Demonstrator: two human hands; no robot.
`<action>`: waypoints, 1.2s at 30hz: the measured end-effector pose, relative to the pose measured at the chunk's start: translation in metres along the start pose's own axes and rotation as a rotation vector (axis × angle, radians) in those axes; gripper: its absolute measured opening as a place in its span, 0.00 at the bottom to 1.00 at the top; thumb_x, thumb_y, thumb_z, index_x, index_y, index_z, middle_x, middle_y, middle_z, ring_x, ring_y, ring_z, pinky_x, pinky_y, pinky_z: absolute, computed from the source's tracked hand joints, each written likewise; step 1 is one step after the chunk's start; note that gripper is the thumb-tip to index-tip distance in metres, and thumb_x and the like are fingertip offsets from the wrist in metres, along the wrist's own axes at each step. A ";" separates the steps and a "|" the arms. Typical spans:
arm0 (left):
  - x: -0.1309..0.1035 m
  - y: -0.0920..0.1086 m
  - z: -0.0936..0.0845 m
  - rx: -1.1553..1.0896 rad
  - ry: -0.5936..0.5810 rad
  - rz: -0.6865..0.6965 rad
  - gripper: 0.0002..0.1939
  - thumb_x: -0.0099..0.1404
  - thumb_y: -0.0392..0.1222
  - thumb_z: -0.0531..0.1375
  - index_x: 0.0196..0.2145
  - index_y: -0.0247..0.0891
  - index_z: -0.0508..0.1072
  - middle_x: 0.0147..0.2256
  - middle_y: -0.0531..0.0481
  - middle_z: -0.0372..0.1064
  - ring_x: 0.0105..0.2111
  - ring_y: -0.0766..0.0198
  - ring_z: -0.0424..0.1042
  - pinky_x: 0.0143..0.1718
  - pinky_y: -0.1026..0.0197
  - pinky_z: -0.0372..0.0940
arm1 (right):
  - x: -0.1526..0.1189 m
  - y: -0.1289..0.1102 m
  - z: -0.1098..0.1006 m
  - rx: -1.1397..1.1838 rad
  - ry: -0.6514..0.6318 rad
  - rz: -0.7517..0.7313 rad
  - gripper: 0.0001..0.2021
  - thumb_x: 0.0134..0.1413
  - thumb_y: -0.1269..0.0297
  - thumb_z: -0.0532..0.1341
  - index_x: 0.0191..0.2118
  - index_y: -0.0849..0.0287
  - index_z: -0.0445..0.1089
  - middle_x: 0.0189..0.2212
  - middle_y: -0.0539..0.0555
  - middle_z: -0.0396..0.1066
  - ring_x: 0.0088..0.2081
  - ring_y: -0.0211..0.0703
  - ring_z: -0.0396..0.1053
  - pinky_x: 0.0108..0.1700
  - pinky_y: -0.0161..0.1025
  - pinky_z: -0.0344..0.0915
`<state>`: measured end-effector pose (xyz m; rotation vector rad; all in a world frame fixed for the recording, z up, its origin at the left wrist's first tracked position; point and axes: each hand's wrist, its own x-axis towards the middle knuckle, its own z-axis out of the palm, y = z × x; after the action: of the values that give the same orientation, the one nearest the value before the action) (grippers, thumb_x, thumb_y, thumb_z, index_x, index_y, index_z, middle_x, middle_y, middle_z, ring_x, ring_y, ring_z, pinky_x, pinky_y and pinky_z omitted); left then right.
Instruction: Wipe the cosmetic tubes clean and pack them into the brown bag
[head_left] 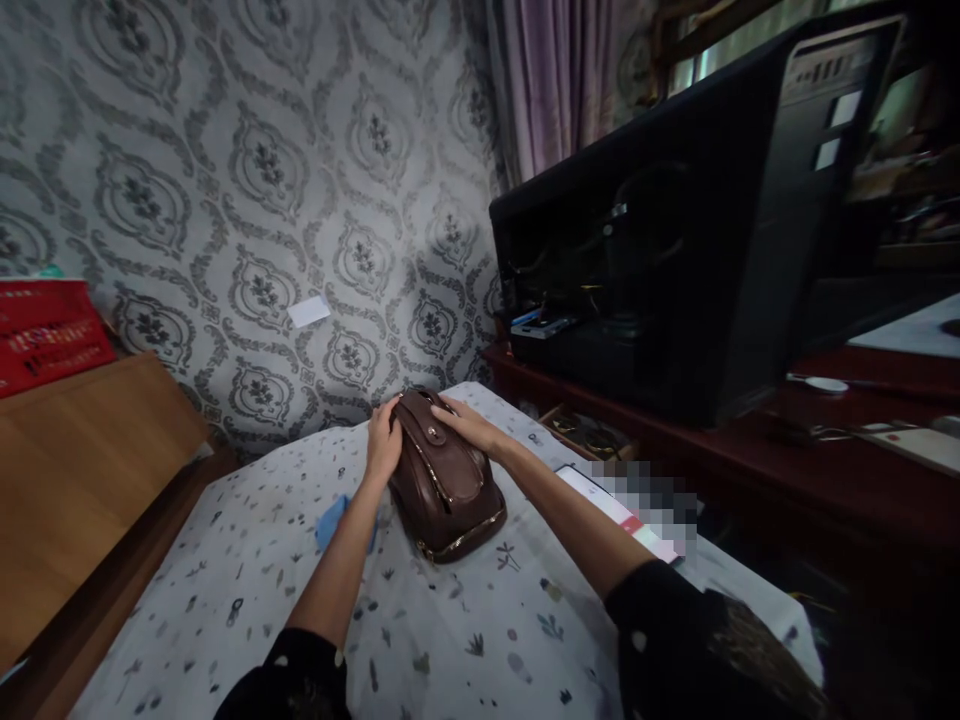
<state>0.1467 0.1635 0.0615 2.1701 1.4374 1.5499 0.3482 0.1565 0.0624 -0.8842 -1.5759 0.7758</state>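
Note:
A brown leather bag (442, 480) with gold-coloured zips and a round clasp on its flap lies on the patterned white sheet (270, 580). At its far end, my left hand (384, 440) grips the left side, fingers bent over the top edge. My right hand (469, 428) holds the opposite side, its fingers reaching onto the top near the flap. Both zips that face me look closed. Partly behind my left forearm is a crumpled blue thing (330, 522), perhaps cloth; its kind is unclear.
Right of my right forearm lies a flat, bright-screened device (600, 500), partly pixelated. A black computer case (675, 250) stands on a dark red desk (817, 470) over an open drawer (589, 435). At left are a wooden board (97, 480) and a red box (49, 335). Patterned wall behind.

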 end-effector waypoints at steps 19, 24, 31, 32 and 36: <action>-0.001 0.001 -0.001 0.010 0.004 -0.019 0.21 0.68 0.35 0.49 0.55 0.40 0.71 0.53 0.42 0.70 0.57 0.57 0.65 0.64 0.48 0.56 | -0.026 -0.018 0.009 -0.203 -0.108 0.022 0.35 0.54 0.37 0.60 0.60 0.56 0.69 0.63 0.58 0.65 0.66 0.58 0.60 0.69 0.56 0.52; -0.001 0.001 0.001 -0.007 0.009 -0.032 0.22 0.67 0.34 0.50 0.55 0.42 0.72 0.53 0.43 0.70 0.58 0.56 0.65 0.65 0.45 0.55 | -0.045 -0.038 0.010 -0.362 -0.115 -0.013 0.36 0.59 0.37 0.55 0.67 0.53 0.61 0.65 0.58 0.62 0.66 0.59 0.59 0.67 0.57 0.54; -0.001 0.001 0.002 -0.048 0.011 -0.072 0.22 0.65 0.33 0.51 0.54 0.40 0.73 0.57 0.42 0.68 0.62 0.54 0.61 0.67 0.43 0.52 | -0.064 -0.083 0.037 -0.837 -0.196 0.070 0.48 0.48 0.34 0.63 0.69 0.55 0.55 0.62 0.73 0.61 0.62 0.76 0.59 0.58 0.68 0.54; -0.002 0.001 0.002 -0.059 0.013 -0.083 0.22 0.65 0.33 0.51 0.54 0.40 0.73 0.57 0.42 0.68 0.63 0.54 0.60 0.68 0.43 0.51 | -0.066 -0.086 0.040 -0.883 -0.188 0.060 0.49 0.47 0.35 0.64 0.70 0.57 0.55 0.61 0.73 0.61 0.61 0.75 0.59 0.58 0.67 0.54; -0.002 0.000 -0.004 -0.120 0.011 -0.149 0.21 0.65 0.33 0.53 0.53 0.42 0.74 0.58 0.46 0.68 0.62 0.57 0.62 0.68 0.47 0.52 | -0.071 -0.086 0.046 -0.968 -0.141 0.039 0.43 0.51 0.43 0.65 0.69 0.57 0.55 0.60 0.73 0.62 0.59 0.71 0.62 0.57 0.62 0.55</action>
<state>0.1432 0.1600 0.0623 1.9436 1.4342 1.5558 0.2983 0.0507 0.0933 -1.5633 -2.0867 0.0420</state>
